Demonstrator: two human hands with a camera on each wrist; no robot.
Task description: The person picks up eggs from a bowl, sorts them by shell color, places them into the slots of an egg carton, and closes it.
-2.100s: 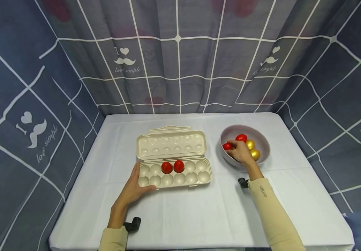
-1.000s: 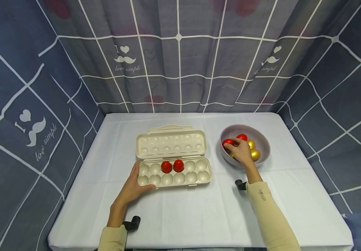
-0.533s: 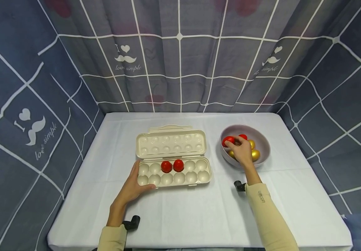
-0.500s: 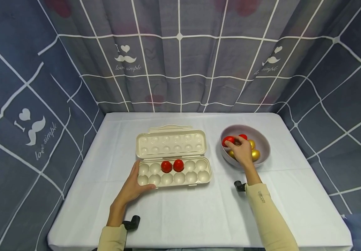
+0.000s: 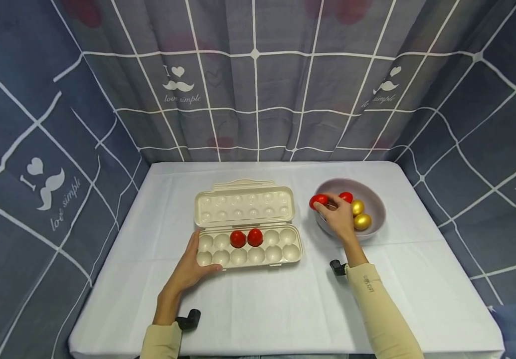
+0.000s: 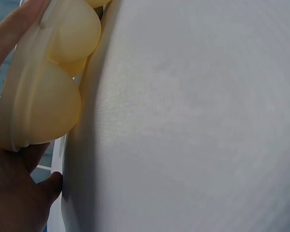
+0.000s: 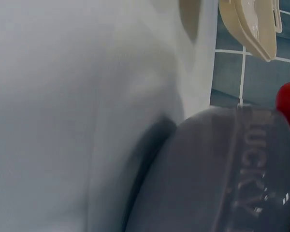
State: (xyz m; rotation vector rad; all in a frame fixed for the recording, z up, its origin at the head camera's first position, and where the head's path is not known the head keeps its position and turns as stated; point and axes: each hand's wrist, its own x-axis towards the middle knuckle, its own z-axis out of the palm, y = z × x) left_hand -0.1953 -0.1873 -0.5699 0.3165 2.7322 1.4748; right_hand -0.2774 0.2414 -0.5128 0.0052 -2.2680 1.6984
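While the right hand (image 5: 339, 219) pinches a red egg (image 5: 318, 200) between fingertips and thumb, the egg hangs right over the bowl's (image 5: 374, 199) rim at its nine o'clock edge — lifted clear of the others, not yet across the gap to the egg carton (image 5: 249, 234). That grip looks light, only the tips on a smooth, glossy shell, so my judgement is that the egg could slip; falling there, it would hit the rim and either drop back among the second red egg (image 5: 346, 197) and two gold eggs (image 5: 360, 215) or bounce out onto the white tablecloth (image 5: 284, 309) and roll. In the right wrist view the red egg (image 7: 289, 104) shows only at the three o'clock edge, above the grey bowl wall (image 7: 217, 174), so how firmly the fingers sit cannot be checked from there.

The left hand (image 5: 190, 269) grips the carton's eight o'clock corner, thumb along the front edge and fingers up the side; the left wrist view shows the fingers (image 6: 12, 193) wrapped under the tray's (image 6: 38, 92) edge. Two red eggs (image 5: 246, 238) already sit in the back row, in the third and fourth cups. Should that hold tug or tilt the light tray, these could rock out of their shallow cups. The raised lid (image 5: 244, 204) stands at twelve o'clock of the tray — an egg carried in low from three o'clock might clip the tray's end wall.
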